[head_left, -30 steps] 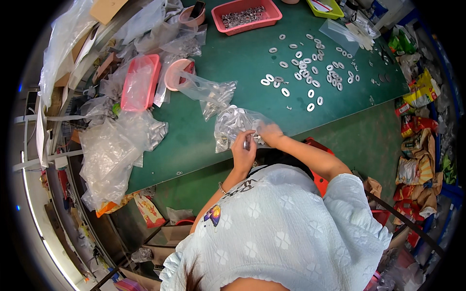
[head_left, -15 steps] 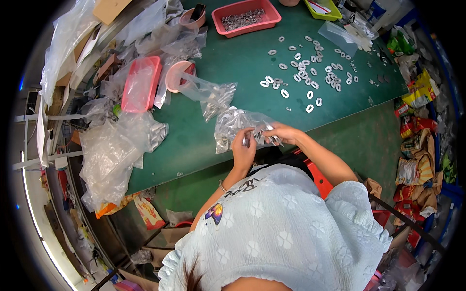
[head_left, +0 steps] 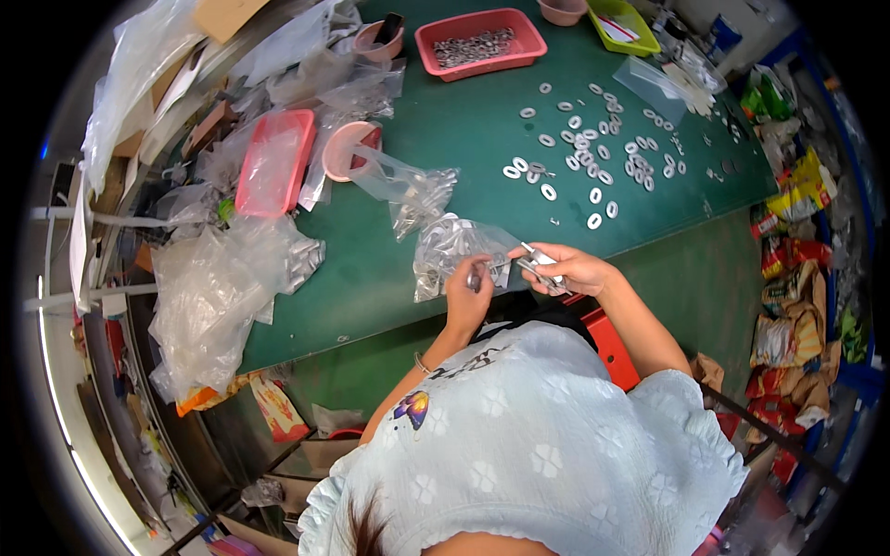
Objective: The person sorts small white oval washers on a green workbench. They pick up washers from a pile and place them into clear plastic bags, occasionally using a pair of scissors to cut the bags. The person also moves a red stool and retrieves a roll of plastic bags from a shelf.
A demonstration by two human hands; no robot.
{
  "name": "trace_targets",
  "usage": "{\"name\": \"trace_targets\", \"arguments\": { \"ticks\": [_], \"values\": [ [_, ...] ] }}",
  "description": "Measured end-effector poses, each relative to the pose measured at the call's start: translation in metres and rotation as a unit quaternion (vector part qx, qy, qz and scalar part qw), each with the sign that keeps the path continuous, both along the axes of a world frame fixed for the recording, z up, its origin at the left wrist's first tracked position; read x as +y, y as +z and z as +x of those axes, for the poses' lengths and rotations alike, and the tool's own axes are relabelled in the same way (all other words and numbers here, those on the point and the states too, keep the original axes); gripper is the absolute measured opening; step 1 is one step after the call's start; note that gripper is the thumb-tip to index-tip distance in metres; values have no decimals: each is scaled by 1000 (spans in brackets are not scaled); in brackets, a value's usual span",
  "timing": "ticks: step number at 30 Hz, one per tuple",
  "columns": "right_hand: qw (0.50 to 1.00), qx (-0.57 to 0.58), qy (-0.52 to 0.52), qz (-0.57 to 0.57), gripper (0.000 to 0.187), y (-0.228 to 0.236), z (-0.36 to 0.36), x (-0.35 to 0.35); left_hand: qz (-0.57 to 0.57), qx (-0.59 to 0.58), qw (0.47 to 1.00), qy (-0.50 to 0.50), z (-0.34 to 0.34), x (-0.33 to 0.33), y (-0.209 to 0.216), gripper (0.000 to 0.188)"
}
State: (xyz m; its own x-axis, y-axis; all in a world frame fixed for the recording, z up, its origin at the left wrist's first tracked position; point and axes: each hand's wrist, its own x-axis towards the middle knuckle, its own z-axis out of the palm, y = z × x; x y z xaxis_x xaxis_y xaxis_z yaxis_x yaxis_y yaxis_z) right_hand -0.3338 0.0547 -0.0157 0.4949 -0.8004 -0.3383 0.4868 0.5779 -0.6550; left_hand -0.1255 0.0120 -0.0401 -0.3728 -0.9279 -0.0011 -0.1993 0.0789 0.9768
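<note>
At the table's near edge lies a clear plastic bag point(head_left: 450, 243) with shiny metal parts inside. My left hand point(head_left: 469, 289) is at the bag's near side, its fingers curled round a small dark metal part point(head_left: 474, 277). Just to the right, my right hand point(head_left: 572, 269) grips several silver metal parts point(head_left: 547, 267), some of them sticking out past the fingers. Their exact kind is too small to tell. Behind the bag lies a second clear bag point(head_left: 422, 199) of metal pieces. Many flat oval silver rings point(head_left: 594, 221) are spread over the table to the right.
The green table point(head_left: 371, 269) also bears a pink tray point(head_left: 482, 46) of small metal pieces, a yellow-green tray point(head_left: 623, 26) and a pink bowl point(head_left: 345, 153). Plastic bags point(head_left: 209, 306) and a red tray point(head_left: 275, 162) crowd the left. Coloured packets point(head_left: 788, 324) line the right side.
My right hand has drawn back to the right, out of the bag's opening, with metal parts in its fingers. My left hand stays close to the bag. The view has shifted slightly.
</note>
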Motion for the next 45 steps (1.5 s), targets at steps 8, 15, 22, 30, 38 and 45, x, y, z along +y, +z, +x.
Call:
{"name": "trace_targets", "arguments": {
  "ticks": [8, 15, 22, 30, 38, 45],
  "values": [
    [995, -87, -54, -4, 32, 21, 46, -106, 54, 73, 995, 37, 26, -10, 0, 21],
    [928, 262, 27, -263, 29, 55, 109, -248, 49, 130, 954, 265, 63, -88, 16, 22],
    [562, 650, 235, -454, 30, 54, 107, -267, -43, 36, 955, 292, 80, -150, 40, 28],
    [456, 717, 423, -316, 26, 79, 117, -297, -12, 50, 963, 265, 57, -151, 31, 27],
    [574, 476, 599, -292, 20, 52, 122, -337, 41, 68, 956, 283, 66, -100, 12, 30],
    [320, 699, 495, -405, 27, 69, 141, -306, 166, 157, 896, 380, 70, -122, -5, 45]
  ]
}}
